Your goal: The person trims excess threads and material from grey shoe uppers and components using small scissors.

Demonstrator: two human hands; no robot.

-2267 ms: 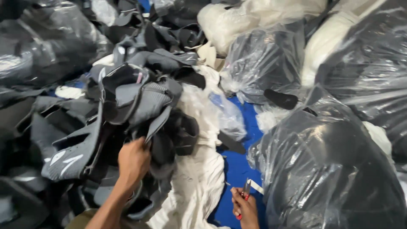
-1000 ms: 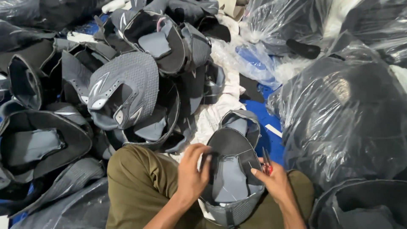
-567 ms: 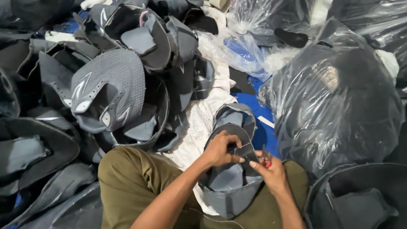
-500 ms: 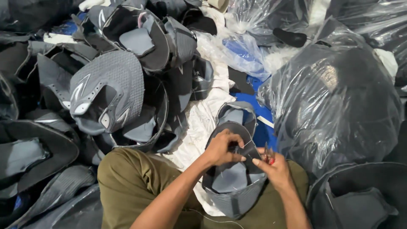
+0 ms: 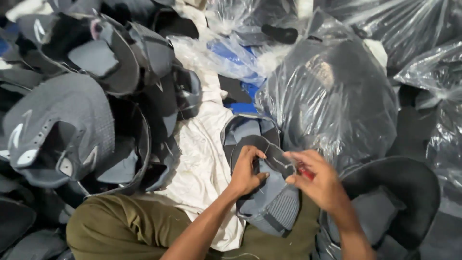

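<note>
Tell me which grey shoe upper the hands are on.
The shoe upper on the lap, gripped by left hand and right hand; the others sit untouched in the left pile.

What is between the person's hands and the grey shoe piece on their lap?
Nothing visible. The left hand grips the grey shoe upper at its top edge, and the right hand, with a small red tool tucked in it, pinches the same edge. Both hands touch it directly.

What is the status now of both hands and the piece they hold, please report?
Left hand grips the grey shoe upper at its rim. Right hand pinches the same rim, a small red tool in its fingers. Clear plastic bag close behind, not touching.
</note>
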